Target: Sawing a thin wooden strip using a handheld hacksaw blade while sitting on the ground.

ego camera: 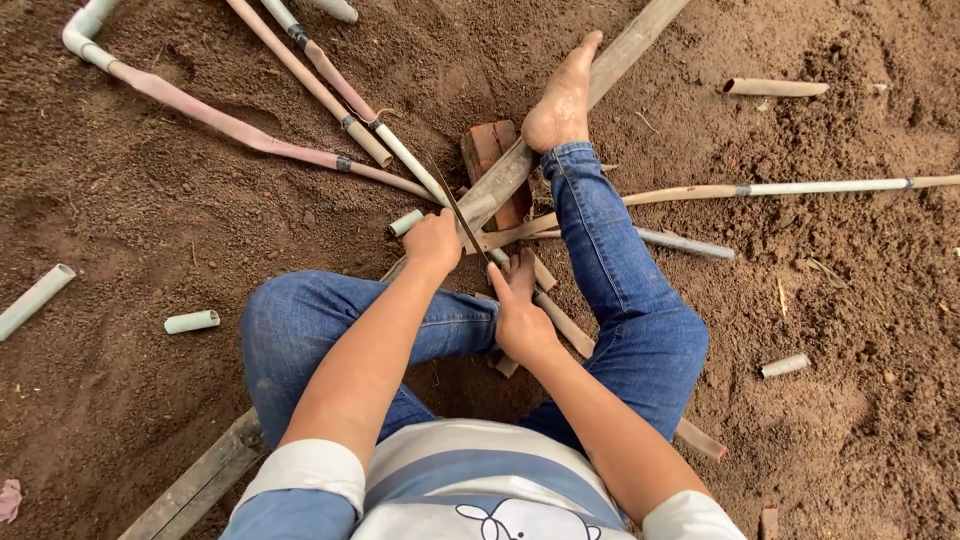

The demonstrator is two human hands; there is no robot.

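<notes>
Between both hands [432, 243] [520, 315], saw blade [455, 208], crossing pipe [478, 208]

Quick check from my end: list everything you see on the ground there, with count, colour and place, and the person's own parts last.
plank: one, grey-brown wood, runs diagonally from top right to bottom left under the legs
brick: one, red, beside the plank at centre
saw blade: one, thin and dark, slanting across the pipe at centre
long pipes: several, dusty pink-white, joined, top left
thin pipe: one, pale, lying right of centre
pipe offcuts: about six, pale, scattered on the soil
soil: brown, all around
foot: one, bare, resting on the plank
legs: two, blue jeans, bent
left hand: grip closed at the saw blade
right hand: resting on a wooden strip
</notes>
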